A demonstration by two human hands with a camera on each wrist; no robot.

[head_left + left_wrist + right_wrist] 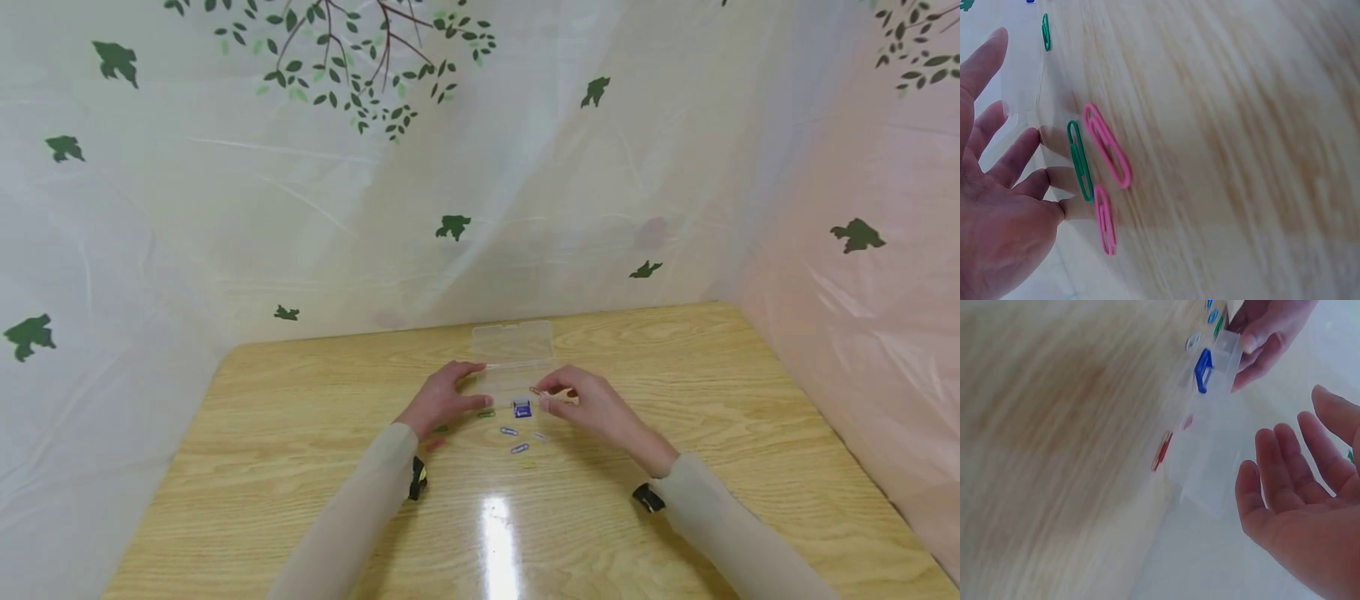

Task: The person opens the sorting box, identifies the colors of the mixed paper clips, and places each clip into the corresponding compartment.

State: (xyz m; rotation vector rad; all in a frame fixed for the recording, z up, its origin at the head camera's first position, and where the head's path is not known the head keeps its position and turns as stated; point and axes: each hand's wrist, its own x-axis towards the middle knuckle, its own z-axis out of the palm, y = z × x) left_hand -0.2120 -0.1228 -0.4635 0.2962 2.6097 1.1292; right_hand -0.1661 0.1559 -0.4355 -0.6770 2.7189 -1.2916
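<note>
A clear plastic box (516,382) lies on the table with its lid (513,342) folded back and a blue latch (522,409) at its front. My left hand (444,395) holds the box's left end, thumb at the front and fingers toward the back. At the right end is my right hand (592,403), its fingers loosely bent with nothing between them in the right wrist view. A red paper clip (1162,450) lies on the table beside the box there. Something pinkish (1188,420) shows through the clear plastic; its shape is blurred.
Blue paper clips (509,431), a whitish clip (541,437) and a yellow clip (528,465) lie before the box. Green clips (1080,160) and pink clips (1108,147) lie near my left hand. A pale curtain (525,167) stands behind the wooden table (315,450).
</note>
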